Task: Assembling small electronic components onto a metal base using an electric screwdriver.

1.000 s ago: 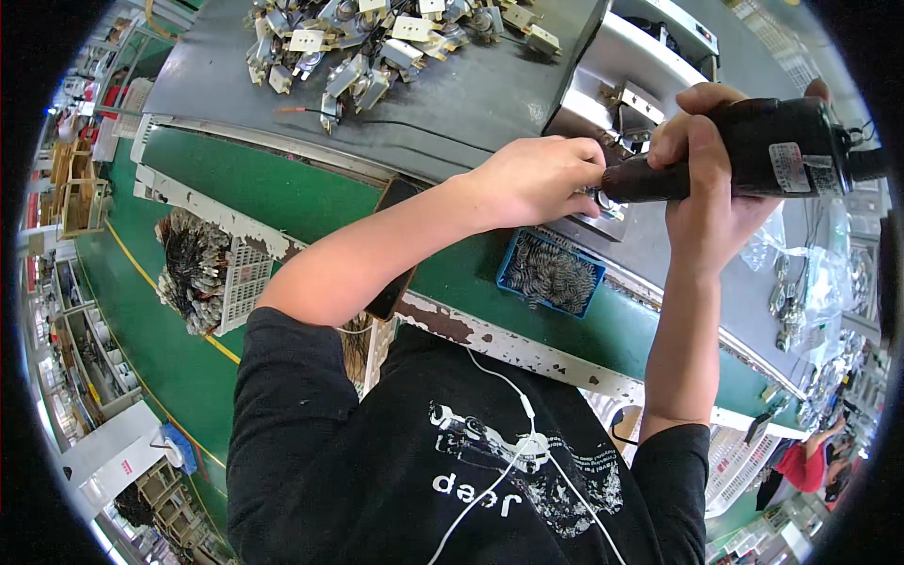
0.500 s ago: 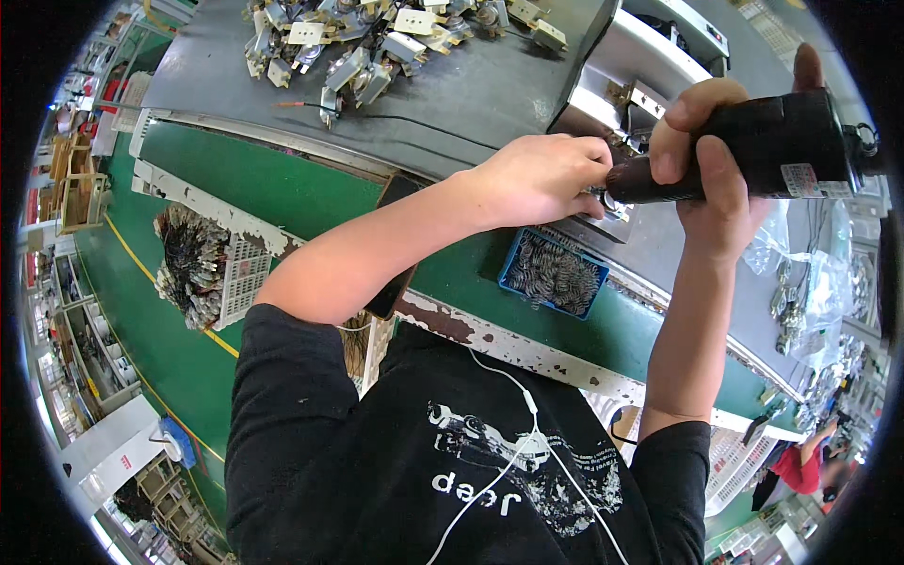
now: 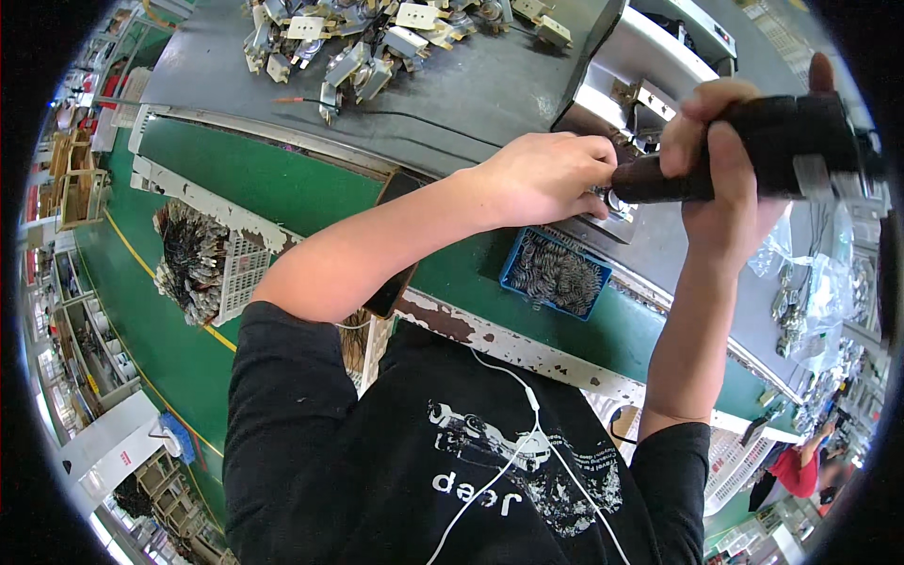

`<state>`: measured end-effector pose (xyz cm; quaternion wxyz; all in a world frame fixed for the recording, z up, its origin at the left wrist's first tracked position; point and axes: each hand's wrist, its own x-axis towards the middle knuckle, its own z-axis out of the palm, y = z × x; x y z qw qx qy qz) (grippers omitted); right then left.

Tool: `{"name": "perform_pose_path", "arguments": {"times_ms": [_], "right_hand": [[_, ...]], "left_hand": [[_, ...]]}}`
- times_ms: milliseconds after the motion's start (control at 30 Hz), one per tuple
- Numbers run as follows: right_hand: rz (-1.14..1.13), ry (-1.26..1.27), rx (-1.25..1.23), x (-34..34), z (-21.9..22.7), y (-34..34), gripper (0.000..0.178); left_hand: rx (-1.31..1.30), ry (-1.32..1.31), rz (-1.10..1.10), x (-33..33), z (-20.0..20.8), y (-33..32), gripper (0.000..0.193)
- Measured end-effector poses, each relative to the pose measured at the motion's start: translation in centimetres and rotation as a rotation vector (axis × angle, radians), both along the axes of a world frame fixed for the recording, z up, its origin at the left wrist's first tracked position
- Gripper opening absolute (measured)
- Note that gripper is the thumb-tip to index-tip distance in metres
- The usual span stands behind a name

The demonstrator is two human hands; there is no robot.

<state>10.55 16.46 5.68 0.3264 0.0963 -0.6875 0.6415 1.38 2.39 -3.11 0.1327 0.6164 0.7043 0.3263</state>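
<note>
My right hand (image 3: 720,179) is wrapped round a black electric screwdriver (image 3: 786,137), held nearly level with its nose to the left. Beside that nose, my left hand (image 3: 551,179) has its thumb and fingers closed on a small shiny metal part (image 3: 617,204), mostly hidden by the fingers. The part is at the front edge of a metal fixture (image 3: 595,99). Just below my left hand, a blue bin (image 3: 511,273) holds many small coiled metal springs (image 3: 556,268).
A heap of small metal assemblies (image 3: 377,68) covers the back of the grey bench (image 3: 217,66). A black cable (image 3: 419,120) runs from one of them toward my left hand. Clear plastic bags (image 3: 819,311) lie at right. A white crate (image 3: 243,273) stands at left. Someone in red (image 3: 799,471) is far right.
The screwdriver and my right hand have shifted slightly to the right, and the tool's rear end is blurred. My left hand stays nearly where it was.
</note>
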Motion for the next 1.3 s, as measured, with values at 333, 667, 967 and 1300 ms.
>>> {"name": "perform_pose_path", "arguments": {"times_ms": [333,667,967,1300], "right_hand": [[-0.490,0.141,0.052,-0.4,-1.1,-3.4,0.036],[0.302,-0.069,0.078,-0.6,0.1,0.5,0.095],[-0.007,-0.011,0.031,1.1,0.0,-0.8,0.045],[-0.239,0.047,-0.023,2.5,1.8,-0.2,0.060]], "left_hand": [[-0.049,-0.005,-0.006,-0.4,0.3,0.2,0.032],[-0.089,-0.038,-0.032,-0.6,0.3,0.1,0.033],[-0.025,0.029,-0.059,-0.5,0.4,0.2,0.030],[0.010,0.035,-0.002,0.4,1.9,-0.5,0.029]]}}
